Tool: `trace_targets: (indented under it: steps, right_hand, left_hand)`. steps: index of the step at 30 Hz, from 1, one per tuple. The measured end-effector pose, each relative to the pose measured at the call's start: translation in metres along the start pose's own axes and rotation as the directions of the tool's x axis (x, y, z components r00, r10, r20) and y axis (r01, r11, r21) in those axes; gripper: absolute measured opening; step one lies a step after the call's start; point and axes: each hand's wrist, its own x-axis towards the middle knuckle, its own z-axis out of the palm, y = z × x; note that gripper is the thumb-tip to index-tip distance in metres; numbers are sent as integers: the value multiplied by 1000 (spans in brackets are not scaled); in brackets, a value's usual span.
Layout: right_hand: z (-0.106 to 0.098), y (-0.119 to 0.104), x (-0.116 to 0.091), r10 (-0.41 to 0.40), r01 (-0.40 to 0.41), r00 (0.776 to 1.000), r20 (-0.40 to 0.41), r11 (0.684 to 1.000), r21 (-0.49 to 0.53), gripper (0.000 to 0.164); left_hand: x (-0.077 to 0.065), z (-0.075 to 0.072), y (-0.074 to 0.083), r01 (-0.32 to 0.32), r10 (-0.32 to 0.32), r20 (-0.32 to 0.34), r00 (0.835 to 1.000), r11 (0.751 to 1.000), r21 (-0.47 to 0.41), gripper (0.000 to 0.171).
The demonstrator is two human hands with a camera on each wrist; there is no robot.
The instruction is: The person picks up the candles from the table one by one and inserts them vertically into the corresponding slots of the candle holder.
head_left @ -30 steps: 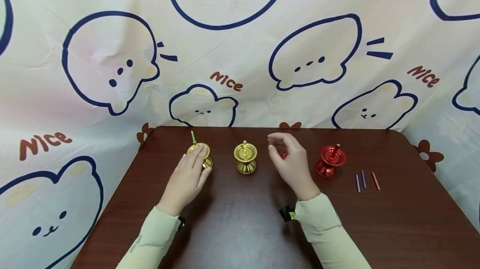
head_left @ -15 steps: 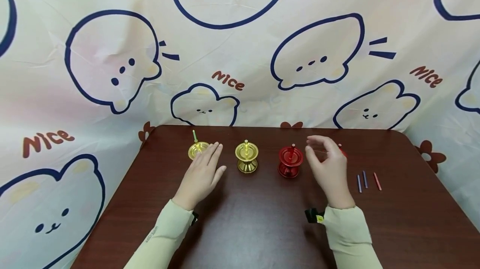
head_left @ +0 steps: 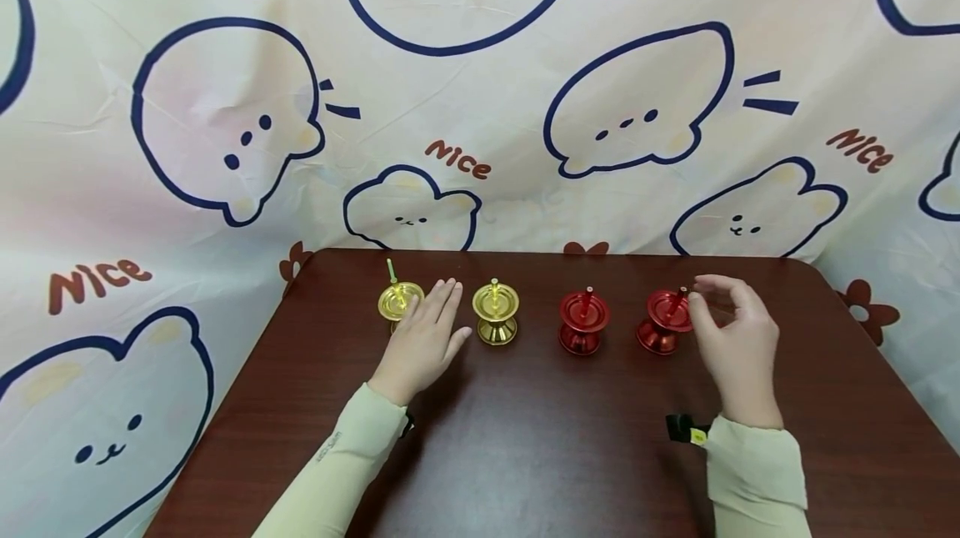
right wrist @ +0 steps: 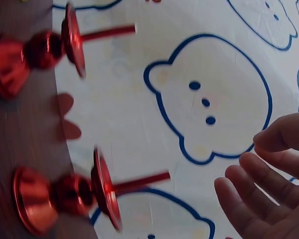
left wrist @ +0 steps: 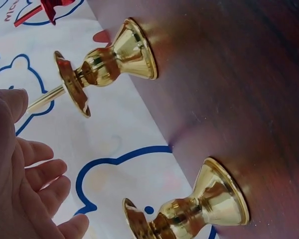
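My left hand point(head_left: 422, 346) is held flat with straight fingers, over the near right side of the left gold candle holder point(head_left: 393, 301). A thin green stick point(head_left: 392, 270) rises at that holder's back edge. Just right of the fingers stands a second gold candle holder point(head_left: 496, 304), a slim yellow candle upright in it. My right hand point(head_left: 738, 350) hovers beside the right red candle holder point(head_left: 660, 336), fingers loosely curved and holding nothing. Another red candle holder point(head_left: 583, 313) stands left of it. Each red holder bears a thin red candle, clearly seen in the right wrist view.
The candle holders stand in a row along the back of the dark brown table point(head_left: 540, 446). A pale cloth point(head_left: 510, 104) with blue cartoon outlines hangs behind it. Loose thin sticks lay at the right, now hidden behind my right hand.
My right hand has moved right, from the inner red holder past the outer one, uncovering both. The left hand has slid a little right, off the left gold holder's dish.
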Motion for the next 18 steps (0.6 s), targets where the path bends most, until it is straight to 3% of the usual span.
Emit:
trace_targets:
  steps: [4, 7, 12, 18]
  right_hand:
    - [-12, 10, 5, 61, -61, 998, 1, 996, -64, 22]
    - [-19, 17, 8, 152, -147, 988, 36, 983, -111, 27]
    - [-26, 31, 12, 321, -287, 937, 139, 932, -220, 37]
    - [-27, 52, 14, 388, -295, 883, 263, 896, -331, 37]
  left_hand:
    - [3, 3, 0, 6, -6, 25, 1000, 1000, -10, 64]
    - [5, 6, 0, 11, -10, 43, 999, 1000, -16, 65]
    - [7, 11, 0, 12, -11, 64, 998, 1000, -2, 64]
    - [6, 15, 1, 18, -18, 77, 997, 1000, -3, 64]
